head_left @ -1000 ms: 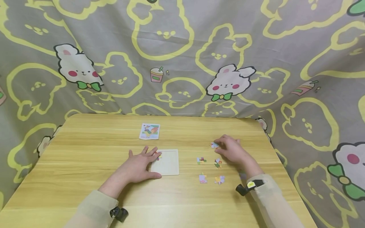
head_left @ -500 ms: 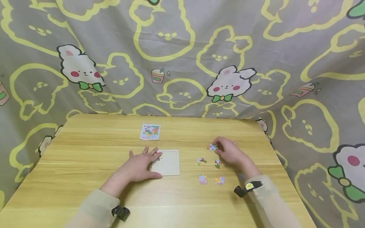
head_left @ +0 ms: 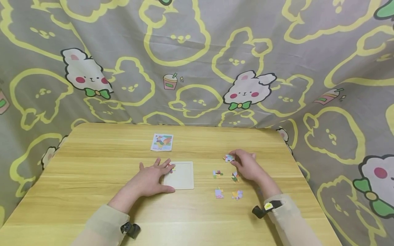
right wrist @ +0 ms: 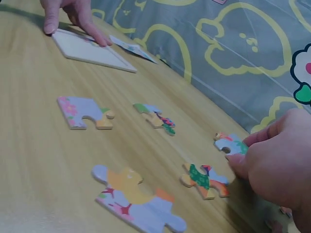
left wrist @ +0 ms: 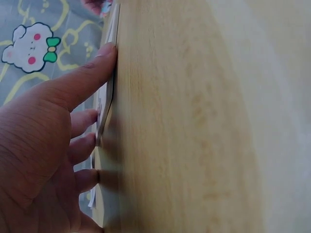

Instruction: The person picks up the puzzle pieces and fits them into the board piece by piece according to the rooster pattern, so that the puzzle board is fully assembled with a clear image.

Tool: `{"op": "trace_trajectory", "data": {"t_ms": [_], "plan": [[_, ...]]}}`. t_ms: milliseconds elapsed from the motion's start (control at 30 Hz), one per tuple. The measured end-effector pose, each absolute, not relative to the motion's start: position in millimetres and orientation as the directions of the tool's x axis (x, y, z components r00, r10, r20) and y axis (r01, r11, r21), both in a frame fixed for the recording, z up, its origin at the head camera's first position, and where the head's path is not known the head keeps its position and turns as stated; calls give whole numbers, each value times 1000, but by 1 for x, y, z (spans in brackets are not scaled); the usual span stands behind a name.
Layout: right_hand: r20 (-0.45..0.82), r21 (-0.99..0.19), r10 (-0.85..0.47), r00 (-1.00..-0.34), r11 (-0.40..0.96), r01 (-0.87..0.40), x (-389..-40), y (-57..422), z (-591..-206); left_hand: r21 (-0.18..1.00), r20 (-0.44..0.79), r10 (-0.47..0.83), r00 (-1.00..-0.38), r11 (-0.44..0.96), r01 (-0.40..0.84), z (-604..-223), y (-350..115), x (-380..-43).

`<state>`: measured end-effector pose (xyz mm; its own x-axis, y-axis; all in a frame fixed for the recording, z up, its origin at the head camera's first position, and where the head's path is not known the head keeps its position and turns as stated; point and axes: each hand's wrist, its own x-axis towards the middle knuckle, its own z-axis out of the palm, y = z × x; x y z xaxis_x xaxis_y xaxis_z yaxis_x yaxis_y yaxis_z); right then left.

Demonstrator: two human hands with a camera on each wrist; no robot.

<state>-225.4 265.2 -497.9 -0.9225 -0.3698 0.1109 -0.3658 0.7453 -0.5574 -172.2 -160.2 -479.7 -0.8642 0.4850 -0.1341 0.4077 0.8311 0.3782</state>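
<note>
One puzzle piece (head_left: 173, 169), perhaps more, in the tray (head_left: 183, 179).

**Pale-blue, multicoloured flat jigsaw piece (head_left: 228, 158) pinched at its edge**

The right hand (head_left: 247, 165) pinches its right side, print facing up. The left hand (head_left: 151, 181) touches a pale, square, shallow-rimmed tray (head_left: 183, 177). A small yellow-and-red jigsaw piece (head_left: 173, 168) sits in its far left corner, partly hidden by a finger. Four loose printed jigsaw pieces (head_left: 219, 194) lie right of the tray.
</note>
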Motion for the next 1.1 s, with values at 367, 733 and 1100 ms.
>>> {"op": "trace_trajectory", "data": {"t_ms": [367, 733, 1100], "plan": [[116, -617, -341, -933, 711, -337, -225, 264, -500, 379, -136, 479, -867, 834, 401, -480, -160, -172], [58, -708, -338, -939, 649, -277, -223, 261, -489, 344, -160, 485, -860, 844, 412, -479, -159, -175], [99, -785, -306, -947, 561, -263, -220, 248, -476, 350, -164, 487, -858, 842, 411, -475, -156, -176]]}}
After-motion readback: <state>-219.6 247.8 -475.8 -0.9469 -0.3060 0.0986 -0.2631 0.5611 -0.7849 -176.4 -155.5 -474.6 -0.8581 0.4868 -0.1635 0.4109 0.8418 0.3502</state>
